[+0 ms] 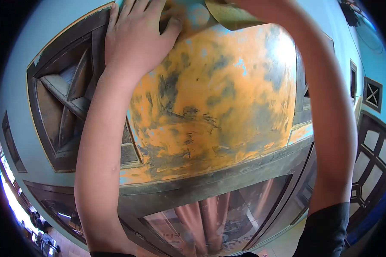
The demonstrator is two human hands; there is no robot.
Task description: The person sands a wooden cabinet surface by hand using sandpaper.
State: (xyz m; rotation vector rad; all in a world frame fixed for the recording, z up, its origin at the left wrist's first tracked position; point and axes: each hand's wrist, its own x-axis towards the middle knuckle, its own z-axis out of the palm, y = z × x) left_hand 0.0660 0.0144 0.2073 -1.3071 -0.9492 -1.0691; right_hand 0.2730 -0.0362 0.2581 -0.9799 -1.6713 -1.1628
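Note:
My left hand [137,40] reaches up with its fingers stretched and spread, lying flat by the dark wooden frame of the left vent [68,100], with nothing in it. At the top edge of the head view is my right hand [261,9], its fingers partly cut off. It holds a thin, flat olive-yellow sheet [233,17] with a curved dark edge, like a scraper blade, against the upper wall. Between my forearms, the wall patch [214,94] is smeared orange and dark grey, with small bits of blue showing through.
Below the patch runs a dark wooden door lintel [210,165], over a glass pane [231,214] with brownish-pink curtains behind it. Another wooden frame [304,98] stands right of the patch. A small cross-barred vent [372,93] and a panelled door [371,147] are farther right.

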